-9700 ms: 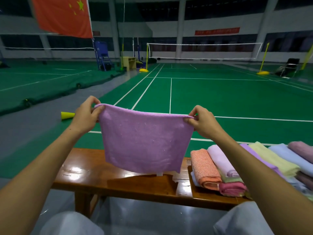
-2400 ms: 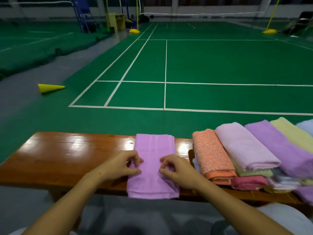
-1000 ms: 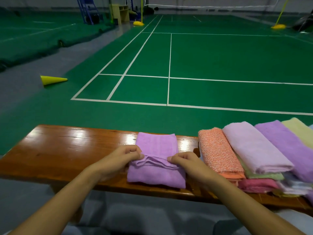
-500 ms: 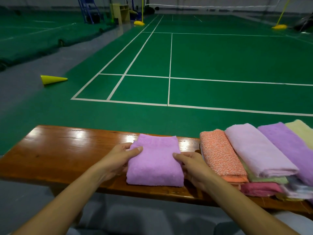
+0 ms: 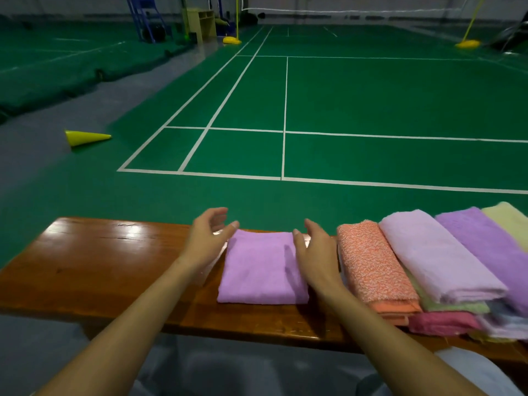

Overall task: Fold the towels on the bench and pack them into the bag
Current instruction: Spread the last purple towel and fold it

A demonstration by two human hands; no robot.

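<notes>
One purple towel (image 5: 261,268) lies folded into a neat, plump rectangle on the glossy wooden surface (image 5: 100,261), directly in front of a seated person at the edge of a badminton court. Both hands hover with fingers loosely spread and nothing held: the left hand (image 5: 210,238) just above the towel's far left corner, the right hand (image 5: 313,252) over its right edge, whether touching the cloth or not is hard to tell. Just beside it to the right, a leaning stack of folded towels (image 5: 423,270) in orange, pale pink, violet and pale yellow overlaps like roof tiles, with green and rose pieces beneath. All look like soft, nubby terry. Folding of this towel appears finished; no bag is in view, so packing seems yet to begin. Beyond the surface stretch green court flooring with white lines and a yellow cone (image 5: 85,137) lying on its side.
</notes>
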